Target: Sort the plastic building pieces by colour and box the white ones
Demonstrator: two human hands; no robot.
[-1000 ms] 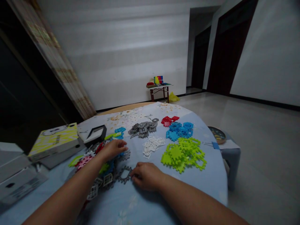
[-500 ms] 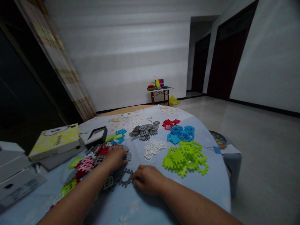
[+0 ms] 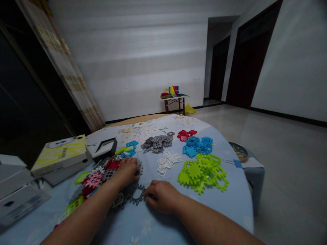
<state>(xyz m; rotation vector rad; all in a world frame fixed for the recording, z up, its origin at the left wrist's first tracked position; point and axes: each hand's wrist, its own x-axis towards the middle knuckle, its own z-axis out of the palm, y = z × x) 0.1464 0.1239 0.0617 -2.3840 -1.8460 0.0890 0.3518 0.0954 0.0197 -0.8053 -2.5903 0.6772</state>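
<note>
My left hand rests on a mixed heap of plastic building pieces, where a pink lattice piece and a red piece show. Its fingers curl down at the heap's right side, and what lies under the fingertips is hidden. My right hand sits low over the cloth, fingers bent and pressed together. Thumb and forefinger are at the right edge of a grey toothed frame, which lies flat against the heap's near right side.
Sorted piles lie ahead and right: grey pieces, white lattice pieces, red pieces, blue pieces and lime green pieces. Left stand a yellow and white box, a black tray and white boxes. A stool adjoins the table.
My left hand has shifted very slightly, its fingers curling a little more over the heap. My right hand and the grey toothed frame stay nearly where they were.
</note>
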